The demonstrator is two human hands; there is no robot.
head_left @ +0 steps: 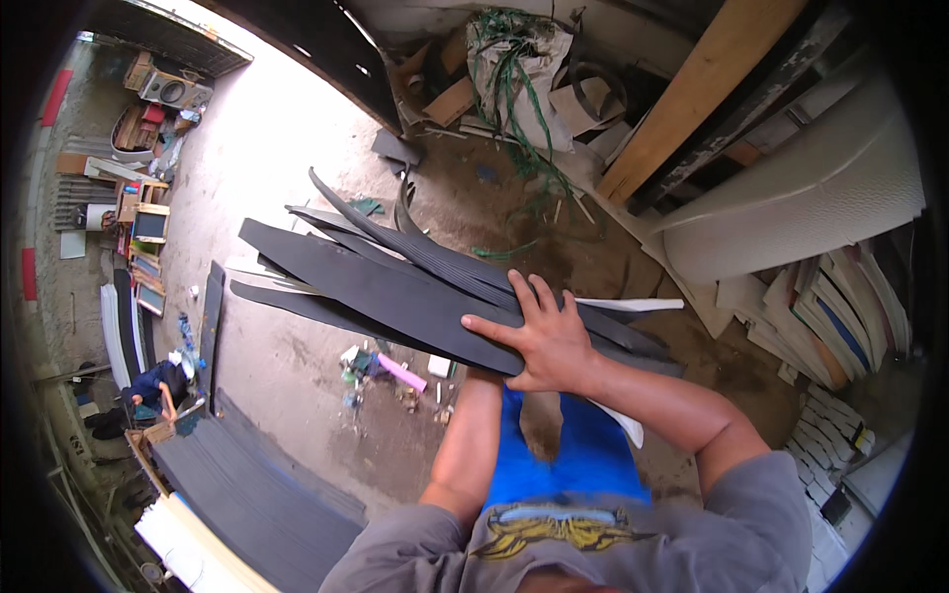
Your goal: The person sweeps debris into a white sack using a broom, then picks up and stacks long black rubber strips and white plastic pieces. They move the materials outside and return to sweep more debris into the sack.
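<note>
A bundle of long, dark grey flexible strips [381, 292], some ribbed and some smooth, lies across in front of my body. Its left ends fan apart. My right hand [539, 336] rests on top of the bundle with its fingers spread over the strips. From below, my left forearm [469, 435] reaches up to the bundle's underside, where the strips hide my left hand and its fingers. A thin white strip [633, 304] sticks out at the bundle's right end.
A stack of dark sheets [262, 494] stands at lower left, with a crouching person [158, 387] beyond it. Small scraps and a pink piece [400, 373] litter the floor. On the right are a large pale roll [791, 198], a wooden beam [702, 94] and stacked sheets [830, 316].
</note>
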